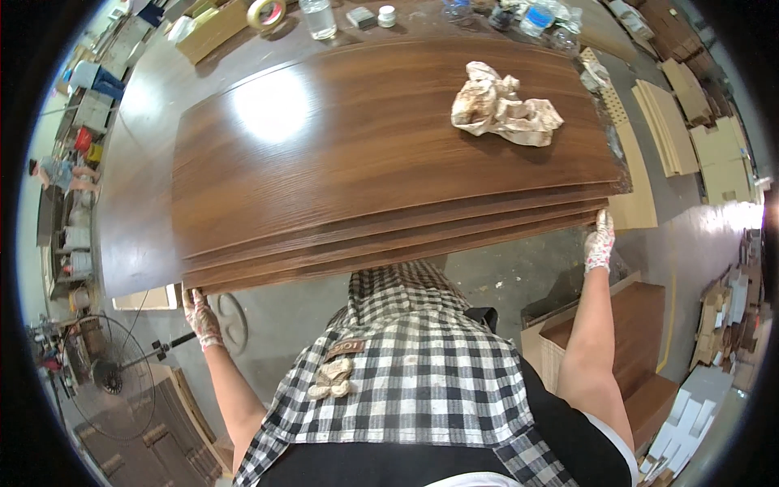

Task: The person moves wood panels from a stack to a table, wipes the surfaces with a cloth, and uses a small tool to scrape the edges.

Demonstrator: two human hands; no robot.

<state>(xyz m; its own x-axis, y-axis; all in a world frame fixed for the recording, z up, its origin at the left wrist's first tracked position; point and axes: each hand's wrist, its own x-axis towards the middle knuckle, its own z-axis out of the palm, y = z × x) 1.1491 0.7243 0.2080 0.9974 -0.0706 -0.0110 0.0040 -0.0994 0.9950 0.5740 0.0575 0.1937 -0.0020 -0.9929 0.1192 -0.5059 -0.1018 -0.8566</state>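
Several dark brown wood-grain panels (365,154) lie in a stepped stack on the table, their near edges jutting out toward my body. At the near left corner of the lowest visible panel (389,258), my gloved left hand (202,319) is closed on the edge. My gloved right hand (600,242) grips the same panel's near right corner, its arm stretched forward. Both gloves are pale with reddish marks. A crumpled, brown-stained white rag (501,109) rests on the top panel toward the far right. Bright light glares off that panel's left half.
Along the table's (138,174) far side stand a tape roll (266,14), a clear bottle (318,19), a small white jar (386,16) and a cardboard box (213,34). A fan (109,376) is at lower left. Brown boards (641,333) stand by my right arm. Two people are far left.
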